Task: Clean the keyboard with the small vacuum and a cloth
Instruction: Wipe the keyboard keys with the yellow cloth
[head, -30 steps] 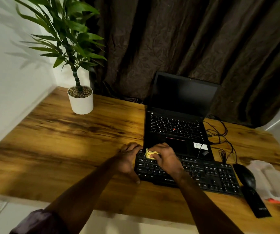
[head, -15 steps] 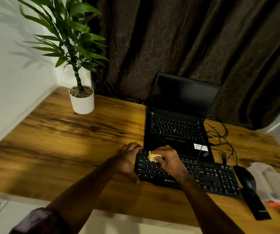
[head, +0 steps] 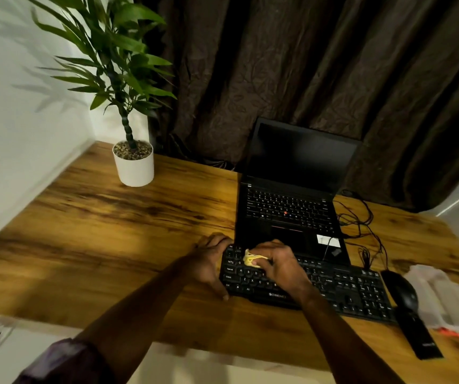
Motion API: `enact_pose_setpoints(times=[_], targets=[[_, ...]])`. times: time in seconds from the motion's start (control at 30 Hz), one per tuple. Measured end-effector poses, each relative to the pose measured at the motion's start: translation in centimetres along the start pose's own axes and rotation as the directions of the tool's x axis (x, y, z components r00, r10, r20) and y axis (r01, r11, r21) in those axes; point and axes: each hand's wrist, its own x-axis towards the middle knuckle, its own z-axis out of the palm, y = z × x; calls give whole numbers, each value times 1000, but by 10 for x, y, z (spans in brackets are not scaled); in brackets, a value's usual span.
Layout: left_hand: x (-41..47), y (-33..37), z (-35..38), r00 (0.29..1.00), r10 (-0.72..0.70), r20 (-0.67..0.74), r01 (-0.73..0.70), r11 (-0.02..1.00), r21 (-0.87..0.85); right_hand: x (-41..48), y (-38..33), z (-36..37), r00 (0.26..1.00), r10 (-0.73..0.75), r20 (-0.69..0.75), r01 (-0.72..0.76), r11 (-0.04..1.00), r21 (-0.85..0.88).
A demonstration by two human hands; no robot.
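A flat black plastic keyboard [head: 319, 284] lies near the front edge of the brown wood-grain tabletop [head: 98, 231], just in front of an open black laptop [head: 289, 206] with a dark screen. The right hand [head: 278, 263] is curled over the upper left rows of keys, fingers closed on a small crumpled yellow cloth [head: 250, 259] and pressing it against the keys. The left hand [head: 211, 261] grips the keyboard's left end, fingers wrapped over its far corner and thumb down at the near edge on the wood.

Just beside the keyboard's right end sits a rounded black computer mouse [head: 401, 289], and a slim black rectangular device [head: 419, 339] lies in front of it; I cannot tell what it is. Further right there is a crumpled clear plastic wrapper [head: 444, 295]. Thin black cables [head: 361, 220] loop beside the laptop. A green leafy plant in a white round pot [head: 134, 167] stands at the far left corner, near dark brown curtains [head: 305, 65].
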Motion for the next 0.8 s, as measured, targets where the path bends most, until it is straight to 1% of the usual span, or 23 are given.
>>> enact_pose_setpoints(times=[0.13,0.27,0.4,0.53,0.73,0.8], targets=[[1,1,0,1000,-14,12,14,1000,2,7,-15,4,1000,-5,-4,5,1000,12],[1,1,1,1000,-10,6,10,1000,-3,14,-21,8,999,13,31,-14,999,33],[-3,5,-1,1000,-6,7,6,1000,-26,1,-5,-7,998,51,46,-52,999,10],[-1,5,-2,998,-43,40,44,999,-11,-13,17,-18,996,84,13,-84,996,3],[2,15,-6,992,-100,73,96,994,54,-3,1,-11,1000,-5,-4,5,999,41],[2,19,-8,990,-108,90,103,993,64,-5,6,-12,1000,1,-5,-1,997,77]])
